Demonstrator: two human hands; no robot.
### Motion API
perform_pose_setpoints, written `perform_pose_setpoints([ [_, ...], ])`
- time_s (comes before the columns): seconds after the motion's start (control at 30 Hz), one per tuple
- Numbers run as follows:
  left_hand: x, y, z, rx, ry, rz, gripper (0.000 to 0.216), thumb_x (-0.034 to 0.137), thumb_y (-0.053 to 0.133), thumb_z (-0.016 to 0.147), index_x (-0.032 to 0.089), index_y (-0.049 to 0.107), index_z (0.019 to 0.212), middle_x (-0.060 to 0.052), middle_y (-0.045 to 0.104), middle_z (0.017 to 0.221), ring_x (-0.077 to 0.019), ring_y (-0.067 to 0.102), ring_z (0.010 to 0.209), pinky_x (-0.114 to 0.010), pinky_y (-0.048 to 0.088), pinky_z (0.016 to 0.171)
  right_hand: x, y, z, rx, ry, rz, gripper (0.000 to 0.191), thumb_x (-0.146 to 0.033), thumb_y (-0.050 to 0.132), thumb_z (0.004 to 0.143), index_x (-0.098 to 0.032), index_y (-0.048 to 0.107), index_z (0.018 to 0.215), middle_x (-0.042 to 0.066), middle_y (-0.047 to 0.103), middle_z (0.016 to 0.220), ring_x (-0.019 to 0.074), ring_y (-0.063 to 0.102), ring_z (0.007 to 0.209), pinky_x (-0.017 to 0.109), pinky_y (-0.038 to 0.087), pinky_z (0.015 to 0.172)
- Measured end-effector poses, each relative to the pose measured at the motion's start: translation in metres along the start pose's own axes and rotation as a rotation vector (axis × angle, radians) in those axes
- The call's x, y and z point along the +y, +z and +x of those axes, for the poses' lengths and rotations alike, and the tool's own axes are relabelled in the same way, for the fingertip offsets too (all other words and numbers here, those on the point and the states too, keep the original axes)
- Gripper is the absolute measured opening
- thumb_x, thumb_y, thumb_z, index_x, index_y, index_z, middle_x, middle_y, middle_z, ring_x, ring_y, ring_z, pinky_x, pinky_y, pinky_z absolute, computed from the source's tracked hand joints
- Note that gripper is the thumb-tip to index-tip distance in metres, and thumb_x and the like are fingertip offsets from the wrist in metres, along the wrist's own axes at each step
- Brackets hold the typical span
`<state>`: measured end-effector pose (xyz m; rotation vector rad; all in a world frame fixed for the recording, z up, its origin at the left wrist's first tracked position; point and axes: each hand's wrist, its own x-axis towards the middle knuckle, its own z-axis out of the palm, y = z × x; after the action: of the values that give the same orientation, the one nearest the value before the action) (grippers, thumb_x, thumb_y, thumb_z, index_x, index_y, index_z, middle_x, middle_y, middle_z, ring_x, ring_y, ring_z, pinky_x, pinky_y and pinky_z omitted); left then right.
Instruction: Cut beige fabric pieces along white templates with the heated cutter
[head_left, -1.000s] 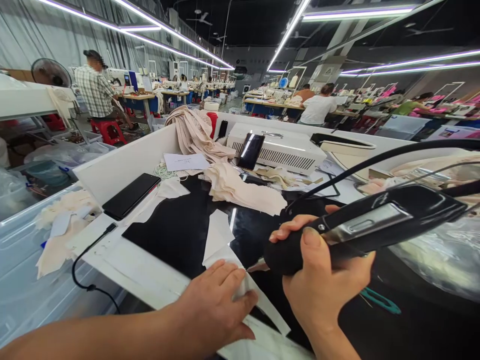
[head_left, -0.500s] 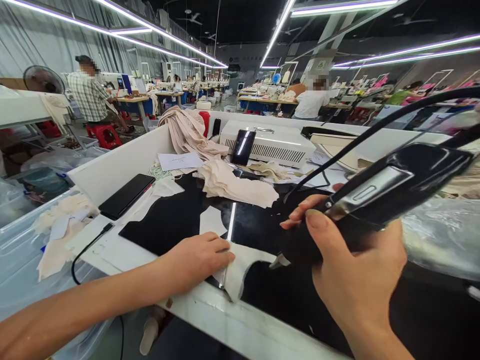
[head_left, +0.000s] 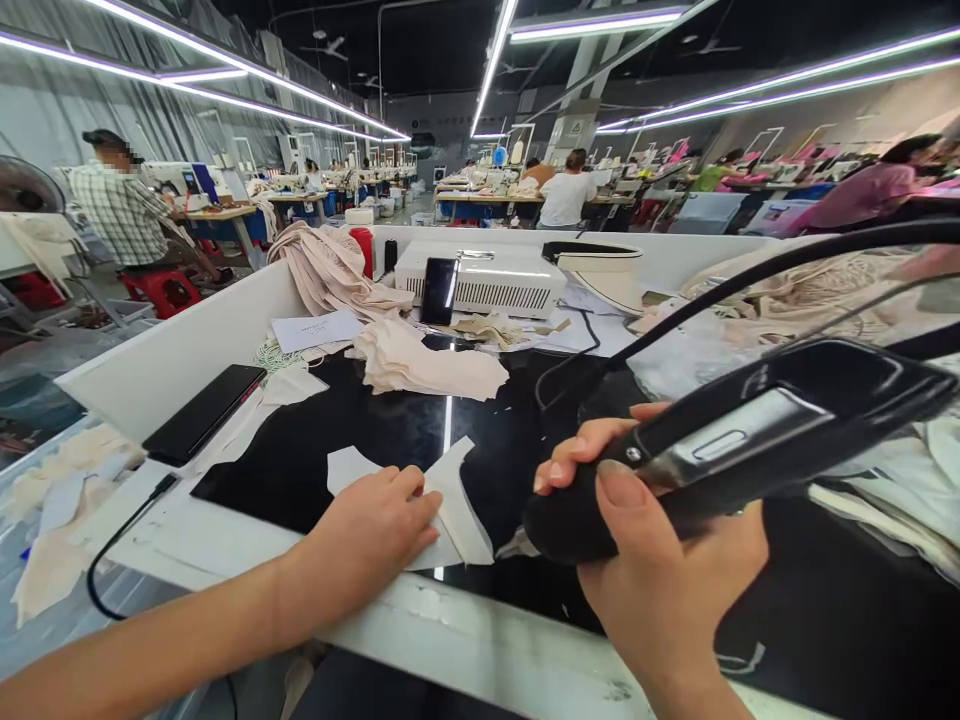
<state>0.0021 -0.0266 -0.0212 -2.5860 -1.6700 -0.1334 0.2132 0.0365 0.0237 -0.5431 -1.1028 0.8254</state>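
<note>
The right hand [head_left: 667, 560] grips a black tool [head_left: 757, 440], its tip [head_left: 519, 543] beside pale pieces [head_left: 459, 508] on the tabletop [head_left: 277, 483]; the left hand [head_left: 375, 535] presses them, any pinch hidden. Work looks midway; stacked cloth [head_left: 435, 367] beyond seems done, these pieces not.

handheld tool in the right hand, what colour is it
Handheld tool: mostly black with a silver plate, best seen in the head view.

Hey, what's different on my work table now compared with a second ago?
Your left hand has moved farther in over the black work surface, and the curved white piece beneath it has turned, its narrow end now pointing away from you. Your right hand still grips the black handheld tool. The cream fabric stack and upright phone stayed put.
</note>
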Motion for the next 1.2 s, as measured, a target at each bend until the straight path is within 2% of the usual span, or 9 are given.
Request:
perform_pose_setpoints([
  [0.23,-0.002,-0.005,-0.001,-0.044,-0.012,0.011,0.007,0.021,0.078,0.119,0.021,0.079,0.125,-0.006,0.078,0.119,-0.0255,0.080,0.099,-0.037,0.064,0.085,0.009,0.006,-0.012,-0.028,-0.021,0.008,0.042,-0.044,0.105,0.095,-0.032,0.075,0.121,-0.005,0.080,0.088,0.0169,0.073,0.062,0.031,0.068,0.057],
  [0.33,-0.005,-0.003,-0.003,0.002,0.004,0.022,0.004,0.021,0.078,0.118,0.021,0.079,0.122,-0.005,0.078,0.114,-0.0250,0.079,0.094,-0.037,0.064,0.081,0.012,0.007,-0.014,-0.026,-0.055,0.003,0.039,-0.046,0.104,0.096,-0.031,0.075,0.117,-0.005,0.080,0.088,0.0165,0.073,0.062,0.029,0.067,0.056],
  [0.43,-0.007,0.000,-0.004,0.115,0.032,0.096,0.007,0.018,0.073,0.119,0.019,0.077,0.113,-0.005,0.077,0.103,-0.0266,0.075,0.087,-0.039,0.064,0.076,0.014,0.007,-0.015,-0.039,-0.084,-0.028,0.035,-0.048,0.103,0.098,-0.031,0.074,0.111,-0.004,0.081,0.088,0.0165,0.073,0.064,0.028,0.067,0.058],
  [0.5,-0.004,0.001,-0.003,0.220,0.104,0.105,0.016,0.010,0.067,0.118,0.018,0.075,0.108,-0.006,0.076,0.101,-0.0267,0.073,0.086,-0.039,0.064,0.075,0.015,0.006,-0.016,-0.049,-0.082,-0.036,0.033,-0.046,0.102,0.099,-0.032,0.075,0.112,-0.003,0.081,0.089,0.0164,0.074,0.065,0.027,0.067,0.059],
  [0.57,0.000,0.004,-0.001,0.299,0.244,0.033,0.023,0.002,0.061,0.117,0.018,0.074,0.106,-0.006,0.077,0.103,-0.0245,0.073,0.088,-0.037,0.066,0.079,0.016,0.005,-0.017,-0.050,-0.076,-0.031,0.031,-0.042,0.100,0.100,-0.032,0.075,0.115,-0.003,0.081,0.090,0.0165,0.074,0.066,0.027,0.067,0.060],
  [0.67,0.008,0.012,0.006,0.347,0.462,-0.099,0.024,0.002,0.058,0.120,0.016,0.073,0.107,-0.005,0.077,0.106,-0.0208,0.075,0.094,-0.032,0.068,0.091,0.017,0.005,-0.018,-0.039,-0.075,-0.036,0.029,-0.036,0.098,0.100,-0.032,0.075,0.116,-0.003,0.080,0.090,0.0167,0.073,0.066,0.027,0.067,0.059],
  [0.73,0.011,0.019,0.010,0.345,0.525,-0.138,0.024,0.006,0.057,0.123,0.016,0.073,0.108,-0.006,0.077,0.105,-0.0201,0.075,0.095,-0.031,0.068,0.095,0.017,0.006,-0.018,-0.032,-0.073,-0.042,0.028,-0.031,0.096,0.099,-0.033,0.075,0.117,-0.004,0.080,0.090,0.0159,0.073,0.066,0.026,0.066,0.059],
  [0.9,0.003,0.027,0.011,0.320,0.514,-0.175,0.024,0.006,0.053,0.124,0.015,0.074,0.116,-0.007,0.080,0.108,-0.0214,0.079,0.099,-0.032,0.070,0.097,0.013,0.010,-0.017,-0.028,-0.062,-0.011,0.031,-0.021,0.094,0.093,-0.032,0.075,0.116,-0.006,0.080,0.088,0.0131,0.073,0.064,0.023,0.067,0.061],
  [1.2,-0.004,0.023,0.004,0.331,0.433,-0.198,0.023,0.018,0.050,0.130,0.017,0.072,0.134,-0.007,0.083,0.115,-0.0224,0.082,0.104,-0.031,0.070,0.091,0.014,0.010,-0.018,-0.010,-0.062,-0.043,0.029,-0.025,0.094,0.094,-0.030,0.075,0.114,-0.004,0.079,0.089,0.0147,0.073,0.064,0.026,0.069,0.061],
])
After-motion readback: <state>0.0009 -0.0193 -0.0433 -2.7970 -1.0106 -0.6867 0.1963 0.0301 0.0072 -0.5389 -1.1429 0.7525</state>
